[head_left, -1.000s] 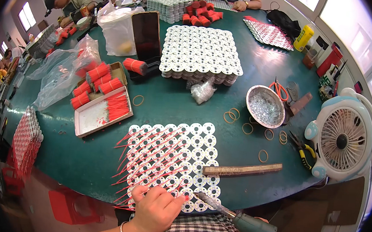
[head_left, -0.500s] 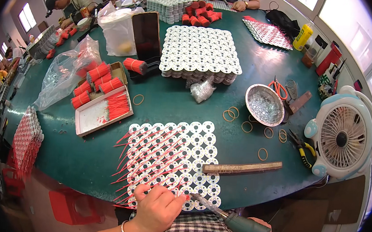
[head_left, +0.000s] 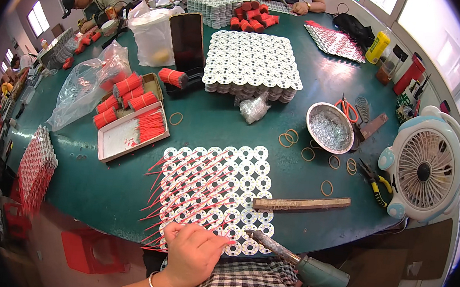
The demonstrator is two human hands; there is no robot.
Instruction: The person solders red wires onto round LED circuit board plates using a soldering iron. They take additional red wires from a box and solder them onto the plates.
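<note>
Green table [head_left: 111, 193], left hand [head_left: 193, 254] curled over panel [head_left: 216, 192]

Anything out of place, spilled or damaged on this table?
Nothing looks clearly spilled or damaged. Slightly untidy: loose rubber bands lie scattered beyond the panel's right side, and the wooden strip sits at a slant, its left end overlapping the panel's right edge.

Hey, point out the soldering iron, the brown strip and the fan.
Soldering iron [head_left: 313, 271]: head view, on its green handle.
Brown strip [head_left: 302, 204]: head view, midway along its length.
Fan [head_left: 424, 171]: head view, on its dark hub.
</note>
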